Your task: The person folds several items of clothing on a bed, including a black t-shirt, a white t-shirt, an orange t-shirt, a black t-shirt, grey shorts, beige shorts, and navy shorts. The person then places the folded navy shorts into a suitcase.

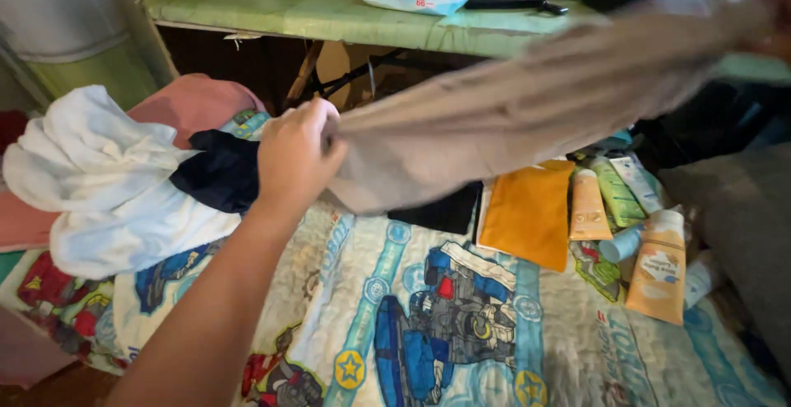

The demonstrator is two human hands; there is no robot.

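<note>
Grey cloth (527, 119), soft and motion-blurred, stretched taut above the printed bedsheet (428, 325); long axis runs from lower left up to the upper right. Left hand (297, 156) pinches its lower end in a closed fist; right hand (770, 11), at the frame's top-right corner, is blurred and cut off, grip not determinable. Beneath: white laundry (99, 184), orange pouch (527, 209), smooth plastic tubes (589, 205).

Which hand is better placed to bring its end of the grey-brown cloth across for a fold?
Probably the left. The left hand sharply pinches one end of the grey-brown cloth over the patterned blanket; the right hand is a blur at the frame's corner.
</note>
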